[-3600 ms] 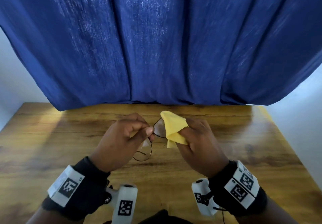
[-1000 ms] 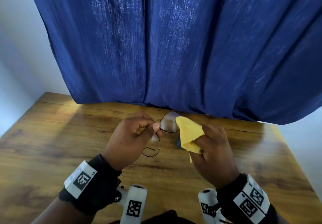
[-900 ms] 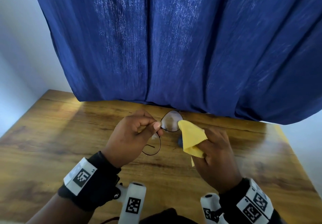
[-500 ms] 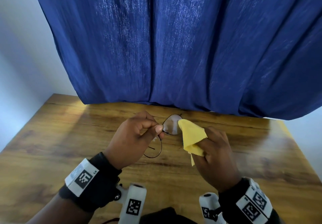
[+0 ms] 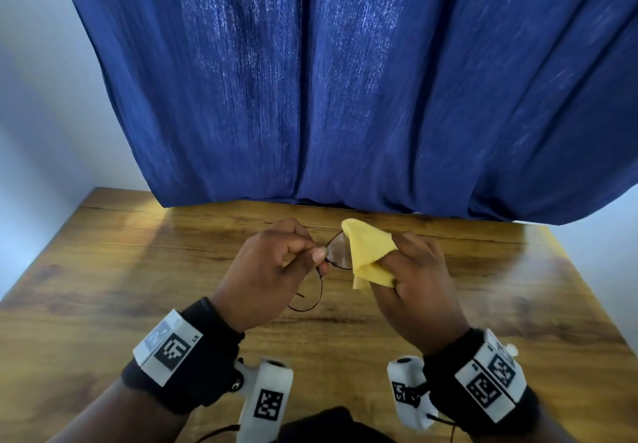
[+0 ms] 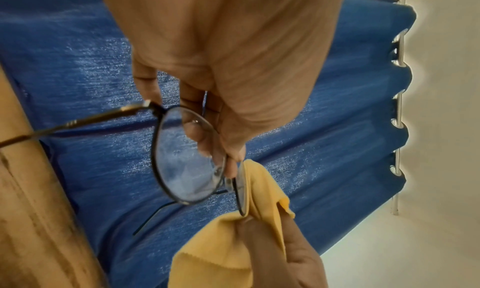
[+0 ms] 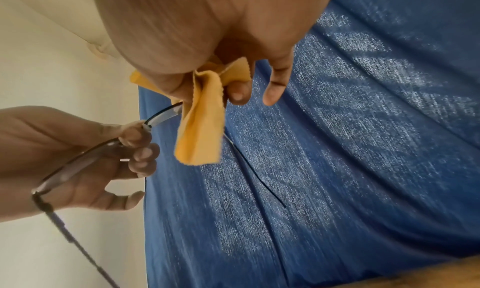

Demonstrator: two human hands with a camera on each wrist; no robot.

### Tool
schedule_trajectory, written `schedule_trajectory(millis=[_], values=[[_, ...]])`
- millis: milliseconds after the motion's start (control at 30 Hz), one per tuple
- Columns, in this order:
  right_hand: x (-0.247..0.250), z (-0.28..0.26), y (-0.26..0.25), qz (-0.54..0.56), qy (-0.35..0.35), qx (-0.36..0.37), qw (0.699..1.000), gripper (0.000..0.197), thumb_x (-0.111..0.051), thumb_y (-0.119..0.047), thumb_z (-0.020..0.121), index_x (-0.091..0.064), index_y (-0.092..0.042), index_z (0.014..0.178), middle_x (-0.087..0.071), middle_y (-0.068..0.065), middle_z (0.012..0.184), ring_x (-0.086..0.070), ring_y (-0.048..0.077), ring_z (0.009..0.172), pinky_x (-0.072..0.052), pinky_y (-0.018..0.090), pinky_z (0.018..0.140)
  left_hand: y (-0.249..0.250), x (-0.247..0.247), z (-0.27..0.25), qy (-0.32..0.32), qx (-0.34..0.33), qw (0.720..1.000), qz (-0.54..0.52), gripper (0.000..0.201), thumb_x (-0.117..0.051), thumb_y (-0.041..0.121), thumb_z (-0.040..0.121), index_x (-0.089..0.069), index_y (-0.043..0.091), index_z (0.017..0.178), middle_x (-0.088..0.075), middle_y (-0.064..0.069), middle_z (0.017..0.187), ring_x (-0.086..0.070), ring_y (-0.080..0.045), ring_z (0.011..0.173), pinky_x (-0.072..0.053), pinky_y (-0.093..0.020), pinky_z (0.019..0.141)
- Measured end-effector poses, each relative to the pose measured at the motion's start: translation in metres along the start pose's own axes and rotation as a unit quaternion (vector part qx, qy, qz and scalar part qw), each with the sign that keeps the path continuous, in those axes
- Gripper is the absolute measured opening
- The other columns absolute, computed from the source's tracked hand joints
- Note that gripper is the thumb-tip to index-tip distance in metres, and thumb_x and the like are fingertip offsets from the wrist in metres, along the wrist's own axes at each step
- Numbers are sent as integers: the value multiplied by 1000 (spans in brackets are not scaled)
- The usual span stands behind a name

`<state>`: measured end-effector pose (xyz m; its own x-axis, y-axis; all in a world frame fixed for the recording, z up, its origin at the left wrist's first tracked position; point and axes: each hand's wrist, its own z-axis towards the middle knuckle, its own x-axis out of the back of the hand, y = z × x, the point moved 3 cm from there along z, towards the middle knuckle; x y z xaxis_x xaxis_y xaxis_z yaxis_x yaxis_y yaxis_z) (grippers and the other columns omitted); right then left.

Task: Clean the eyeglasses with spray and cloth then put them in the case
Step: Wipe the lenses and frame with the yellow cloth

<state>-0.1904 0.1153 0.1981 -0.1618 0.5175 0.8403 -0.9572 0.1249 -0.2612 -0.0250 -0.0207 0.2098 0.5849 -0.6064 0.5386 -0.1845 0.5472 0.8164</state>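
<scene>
Thin dark-rimmed eyeglasses [image 5: 336, 253] [image 6: 187, 165] [image 7: 166, 116] hang above the wooden table [image 5: 103, 270], arms unfolded. My left hand [image 5: 276, 263] [image 6: 221, 128] [image 7: 78, 159] pinches the frame at the bridge between the two lenses. A yellow cloth [image 5: 369, 253] [image 6: 233, 241] [image 7: 202, 128] is folded over the far lens, and my right hand [image 5: 414, 280] [image 7: 207, 77] pinches that lens through it with thumb and fingers. The near lens is bare. Neither the spray nor the case is in view.
A blue curtain [image 5: 345, 80] hangs right behind the table's far edge, with pale walls [image 5: 34, 114] on both sides. A dark object [image 5: 328, 425] shows at the bottom edge of the head view.
The cloth has slid a little further over the far lens. Both hands keep their hold and stay at about the same spot above the table.
</scene>
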Motion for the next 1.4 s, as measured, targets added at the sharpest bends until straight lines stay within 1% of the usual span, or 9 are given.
schedule_trajectory(millis=[233,367,567,833,933,1033,1133,1300,1400], values=[[9,-19,-2,-29,22,52,998,26,-53,-28,82,-74,-14,86,-71,4,86,-50,13,89,-48,36,75,-3,2,5,39,18,999,-22,25,-65,29,98,-78,31,76,-66,11,88,-66,-12,88,-46,-14,74],[10,-1,5,-7,-31,37,999,25,-49,-33,88,-72,-23,90,-72,-5,79,-66,14,75,-47,37,82,8,-14,6,11,11,1000,-18,26,-64,28,98,-78,33,77,-67,10,90,-67,-12,90,-47,-18,77],[14,-10,15,-15,-39,68,997,24,-52,-35,87,-73,-23,82,-70,-7,70,-64,12,65,-48,35,77,10,-10,13,73,42,996,-36,26,-64,29,98,-77,31,76,-68,10,89,-67,-8,84,-45,-11,71],[19,8,27,-3,-25,61,998,9,-64,-28,86,-68,-25,79,-63,-9,62,-58,11,59,-48,35,76,20,-28,18,63,29,997,-22,25,-65,25,99,-78,28,77,-66,8,88,-67,-14,85,-52,-25,75],[16,-8,25,-13,-52,74,996,22,-53,-35,87,-71,-26,77,-65,-10,64,-59,8,61,-50,32,76,17,-22,19,87,50,994,-40,26,-64,31,99,-77,31,76,-66,13,88,-68,-9,83,-48,-18,74],[15,-10,25,3,-50,76,996,24,-51,-34,87,-70,-25,77,-62,-11,61,-53,6,56,-55,38,76,14,-22,15,78,48,995,-36,24,-65,29,98,-78,31,77,-65,11,89,-68,-11,86,-53,-25,80],[16,4,23,-3,-7,50,999,23,-51,-32,86,-70,-22,78,-62,-8,59,-60,12,57,-47,33,74,16,-24,11,69,37,997,-20,25,-65,26,99,-78,29,78,-66,11,89,-67,-10,89,-49,-17,78],[4,-6,7,20,-43,81,996,22,-51,-30,88,-66,-27,74,-33,-22,66,-29,-2,57,-54,41,80,9,-13,8,77,43,995,-41,25,-66,24,98,-78,30,77,-65,12,87,-68,-10,86,-50,-22,79],[4,1,5,7,4,44,999,23,-49,-31,85,-68,-22,75,-48,-16,55,-44,7,48,-50,37,79,5,-11,5,61,38,997,-41,23,-66,26,98,-80,29,80,-66,8,90,-68,-13,90,-55,-31,83]])
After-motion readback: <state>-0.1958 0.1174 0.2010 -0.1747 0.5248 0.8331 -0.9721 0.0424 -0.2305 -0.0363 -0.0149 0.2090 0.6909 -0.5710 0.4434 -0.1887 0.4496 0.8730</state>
